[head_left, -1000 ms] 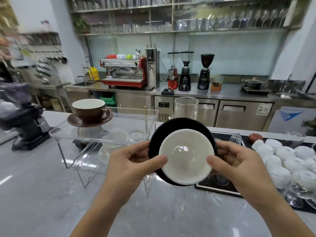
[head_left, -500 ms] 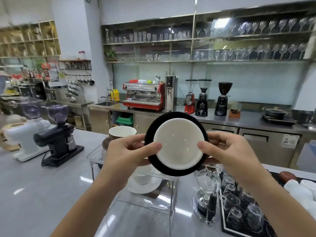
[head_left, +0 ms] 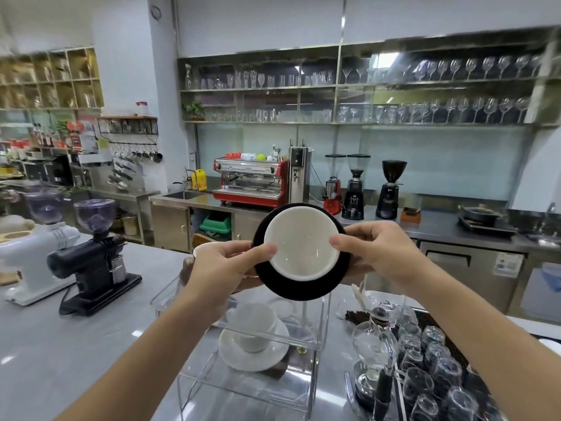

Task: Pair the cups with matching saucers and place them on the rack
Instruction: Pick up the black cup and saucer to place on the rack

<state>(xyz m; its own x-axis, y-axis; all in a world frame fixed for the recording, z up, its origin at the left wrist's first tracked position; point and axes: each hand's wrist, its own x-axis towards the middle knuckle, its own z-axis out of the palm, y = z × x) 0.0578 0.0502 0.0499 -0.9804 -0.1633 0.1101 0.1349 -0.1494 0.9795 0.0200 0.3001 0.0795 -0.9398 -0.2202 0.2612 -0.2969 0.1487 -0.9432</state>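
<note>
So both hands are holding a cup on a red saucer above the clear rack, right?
Not quite: the saucer is black, not red, as the head view shows. The left hand and right hand do hold it, with the white-lined cup, above the clear rack.

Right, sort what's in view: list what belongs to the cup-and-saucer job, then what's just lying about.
Job:
- black saucer with white-lined cup, held by left hand and right hand
- clear rack
- white cup and saucer on its lower shelf

Lying about:
- black grinder
- white grinder
- upturned glasses
- siphon brewer
</note>
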